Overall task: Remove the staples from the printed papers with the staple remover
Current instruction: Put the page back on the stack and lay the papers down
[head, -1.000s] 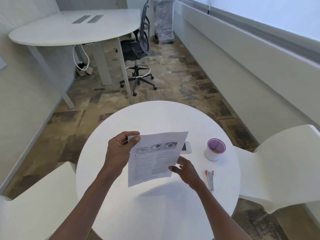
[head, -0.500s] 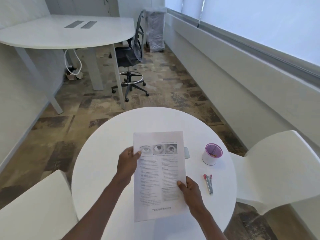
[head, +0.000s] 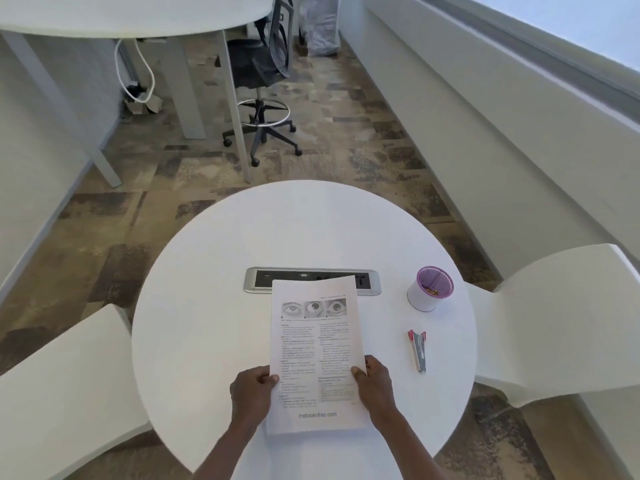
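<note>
Round white table (head: 207,289). Printed papers (head: 317,355) at its near-centre, far edge overlapping the power outlet panel (head: 263,280). Left hand (head: 251,393) and right hand (head: 375,386) pinch the sheets' side edges. Purple-rimmed cup (head: 429,289) toward right edge; staple remover (head: 418,349) just nearer, untouched.

My left hand (head: 252,393) and right hand (head: 374,386) pinch the printed papers (head: 317,351) at their side edges over the round white table (head: 207,306). The staple remover (head: 418,350) lies to the right, near the purple-rimmed cup (head: 430,289).
</note>
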